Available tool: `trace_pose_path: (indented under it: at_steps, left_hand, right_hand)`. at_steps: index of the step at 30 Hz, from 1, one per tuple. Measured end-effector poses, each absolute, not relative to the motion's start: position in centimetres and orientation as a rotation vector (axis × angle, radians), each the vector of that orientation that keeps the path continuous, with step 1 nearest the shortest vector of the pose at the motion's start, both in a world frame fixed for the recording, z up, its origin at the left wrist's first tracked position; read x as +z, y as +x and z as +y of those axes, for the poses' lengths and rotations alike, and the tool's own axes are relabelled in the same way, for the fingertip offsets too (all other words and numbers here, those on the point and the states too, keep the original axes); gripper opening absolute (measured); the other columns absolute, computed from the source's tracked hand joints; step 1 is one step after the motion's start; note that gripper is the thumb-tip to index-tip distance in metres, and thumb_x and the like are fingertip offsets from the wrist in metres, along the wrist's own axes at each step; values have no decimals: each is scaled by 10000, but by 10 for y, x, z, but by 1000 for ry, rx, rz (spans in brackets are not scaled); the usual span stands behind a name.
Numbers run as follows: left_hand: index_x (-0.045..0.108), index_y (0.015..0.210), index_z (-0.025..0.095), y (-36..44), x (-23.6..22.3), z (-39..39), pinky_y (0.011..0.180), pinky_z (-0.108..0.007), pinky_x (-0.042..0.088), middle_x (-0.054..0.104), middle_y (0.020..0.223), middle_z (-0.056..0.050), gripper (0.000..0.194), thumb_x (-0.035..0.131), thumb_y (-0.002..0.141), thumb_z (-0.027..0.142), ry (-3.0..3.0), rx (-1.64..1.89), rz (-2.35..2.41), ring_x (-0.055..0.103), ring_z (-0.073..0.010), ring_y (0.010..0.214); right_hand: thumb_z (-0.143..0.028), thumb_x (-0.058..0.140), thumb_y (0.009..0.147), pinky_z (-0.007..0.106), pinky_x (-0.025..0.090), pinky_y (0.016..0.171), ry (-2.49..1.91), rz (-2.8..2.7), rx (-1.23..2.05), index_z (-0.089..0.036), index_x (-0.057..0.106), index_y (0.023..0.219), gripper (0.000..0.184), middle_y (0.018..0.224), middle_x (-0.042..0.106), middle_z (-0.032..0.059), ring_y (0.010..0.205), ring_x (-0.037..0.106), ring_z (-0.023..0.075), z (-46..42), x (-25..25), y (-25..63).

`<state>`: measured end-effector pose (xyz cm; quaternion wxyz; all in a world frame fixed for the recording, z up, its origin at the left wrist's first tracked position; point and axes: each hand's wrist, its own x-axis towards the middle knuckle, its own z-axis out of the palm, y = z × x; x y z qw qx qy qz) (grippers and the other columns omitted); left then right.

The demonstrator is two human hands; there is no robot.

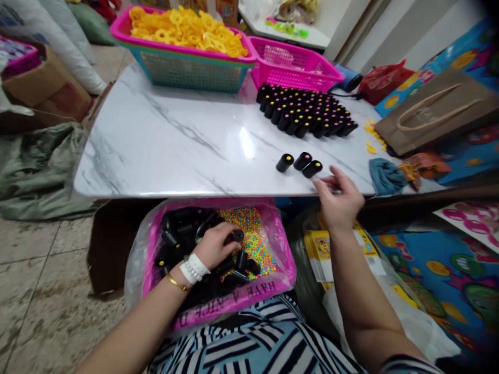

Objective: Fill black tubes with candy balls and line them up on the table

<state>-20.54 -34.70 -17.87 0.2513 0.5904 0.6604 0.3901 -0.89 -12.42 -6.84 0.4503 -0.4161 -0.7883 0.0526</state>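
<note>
My left hand [214,245] is over a pink basket [286,254] on my lap side, below the table edge. Its fingers are closed round a small black cylinder [238,236] with a hole in its end. More black cylinders [171,236] lie jumbled in that basket beside many tiny coloured balls [249,223]. On the table, my right hand [341,201] has its fingers apart and holds nothing visible. Close to its fingertips stand a yellow-topped black cylinder [312,169], a pink-topped one [302,161] and another yellow-topped one [284,163].
A dense block of black cylinders [304,111] stands on the marbled table [175,150]. Behind are a basket of yellow plastic pieces [187,72] and a pink basket [300,65]. To the right are a brown paper bag [436,111] and a blue cloth [385,176].
</note>
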Motion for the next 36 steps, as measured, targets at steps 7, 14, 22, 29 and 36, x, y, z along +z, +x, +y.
trace_pose_path:
  at_steps: [7, 14, 22, 29, 36]
  left_hand:
    - [639, 1018, 160, -197, -173, -347, 712, -266, 504, 666, 893, -41, 259, 710, 775, 213, 1533, 1229, 1766, 634, -148, 756]
    - [471, 1235, 160, -190, -175, -346, 625, -225, 520, 682, 777, 7, 494, 683, 810, 296, 1175, 1407, 1629, 657, -121, 638]
    - [648, 985, 157, -221, -177, -361, 841, -329, 491, 672, 960, -81, 209, 503, 844, 102, 1755, 890, 2038, 622, -198, 907]
    - [691, 932, 172, -216, -167, -371, 800, -399, 413, 676, 927, -111, 190, 541, 816, 152, 2040, 361, 1954, 554, -266, 953]
    - [655, 1025, 150, -216, -168, -370, 859, -405, 440, 663, 983, -111, 262, 591, 771, 164, 1993, 422, 1925, 571, -269, 970]
  right_hand:
    - [-243, 620, 850, 361, 500, 956, -610, -2501, 965, -221, 607, 1230, 381, 1202, 650, 76, 1084, 619, 204, -241, -118, -26]
    - [-273, 507, 921, 276, 553, 719, -726, -2743, 1140, -268, 541, 1305, 385, 983, 714, 14, 756, 675, 142, -223, -137, -46]
    - [-164, 448, 926, 340, 502, 766, -274, -3447, -65, -314, 416, 1433, 530, 1374, 525, 103, 1002, 609, 236, -207, -142, -35]
    - [-195, 390, 961, 337, 462, 690, 46, -3518, -258, -155, 521, 1329, 392, 1311, 559, 148, 985, 535, 266, -203, -147, -54]
    - [-232, 504, 920, 335, 470, 786, 105, -3430, 256, -139, 598, 1159, 274, 1045, 638, 130, 986, 559, 234, -217, -151, -57]
